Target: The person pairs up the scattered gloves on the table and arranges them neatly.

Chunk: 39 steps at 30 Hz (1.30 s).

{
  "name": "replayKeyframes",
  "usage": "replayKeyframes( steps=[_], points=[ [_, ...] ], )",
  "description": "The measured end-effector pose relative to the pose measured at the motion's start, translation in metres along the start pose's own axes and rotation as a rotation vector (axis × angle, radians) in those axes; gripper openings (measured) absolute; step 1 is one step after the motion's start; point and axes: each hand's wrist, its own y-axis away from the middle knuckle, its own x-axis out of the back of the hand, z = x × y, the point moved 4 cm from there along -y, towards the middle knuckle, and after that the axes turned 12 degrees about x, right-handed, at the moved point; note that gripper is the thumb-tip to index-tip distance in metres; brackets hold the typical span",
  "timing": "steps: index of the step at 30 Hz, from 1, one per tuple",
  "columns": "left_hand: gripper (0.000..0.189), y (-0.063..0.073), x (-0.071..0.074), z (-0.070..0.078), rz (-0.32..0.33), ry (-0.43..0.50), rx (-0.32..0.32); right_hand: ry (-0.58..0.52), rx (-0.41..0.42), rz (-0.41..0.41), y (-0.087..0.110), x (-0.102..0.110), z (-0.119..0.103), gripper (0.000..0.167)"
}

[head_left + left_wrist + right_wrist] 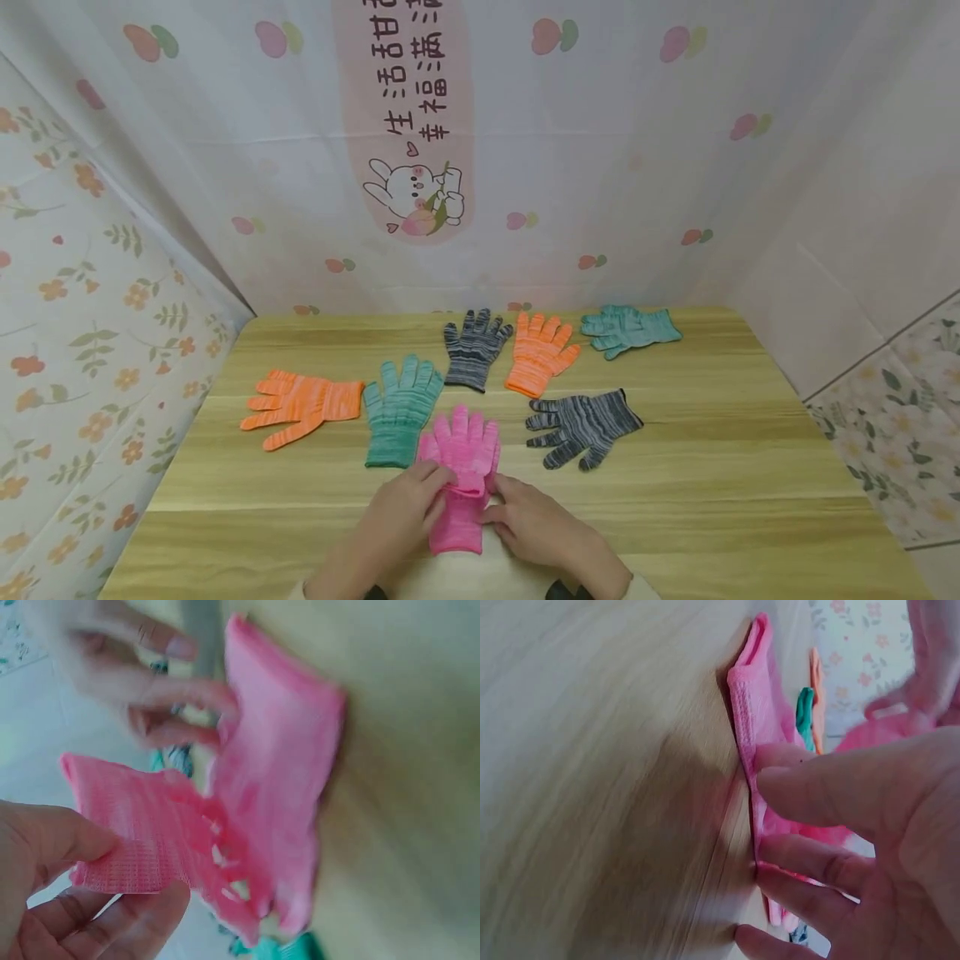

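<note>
Two pink knit gloves lie one above the other near the front middle of the table. My left hand (408, 500) pinches the cuff of the upper pink glove (135, 825) between thumb and fingers and lifts that cuff off the glove below. The lower pink glove (457, 525) lies flat, its cuff toward me. At its right side my right hand (532, 521) holds the edge with thumb and fingertips, other fingers resting by the tabletop (630, 787). In the head view, the upper glove's fingers overlap those of the lower one and hide most of them.
Left of the pink pair lie a green glove (401, 408) and an orange glove (303, 408). Behind it are a dark grey striped glove (475, 350) and another orange glove (540, 354). A second grey glove (585, 425) and a teal glove (630, 329) lie to the right.
</note>
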Motion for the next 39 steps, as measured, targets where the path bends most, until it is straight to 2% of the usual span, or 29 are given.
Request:
replayKeyframes(
  steps=[2,7,14,18,25,34,39],
  points=[
    [0.012,0.007,-0.006,-0.001,-0.053,0.002,-0.017,0.022,0.021,-0.012,0.001,0.000,0.001,0.023],
    [0.013,0.021,-0.022,-0.005,-0.090,0.031,-0.060,0.079,0.090,-0.013,0.004,0.002,0.003,0.024],
    [0.018,0.034,-0.032,-0.012,-0.156,0.073,-0.057,0.062,0.045,-0.068,0.005,0.004,0.003,0.030],
    [0.019,0.038,-0.036,-0.013,-0.145,0.087,-0.068,0.066,0.047,-0.058,0.004,0.004,0.003,0.031],
    [0.020,0.041,-0.039,-0.013,-0.034,0.075,-0.105,0.044,0.051,-0.026,0.003,0.001,0.004,0.030],
    [0.024,0.041,-0.043,-0.013,-0.042,0.052,-0.099,-0.119,-0.041,-0.027,0.002,0.000,0.010,0.025],
    [0.022,0.035,-0.043,-0.011,-0.045,0.005,-0.110,-0.184,-0.080,-0.003,0.002,0.001,0.013,0.015]
  ],
)
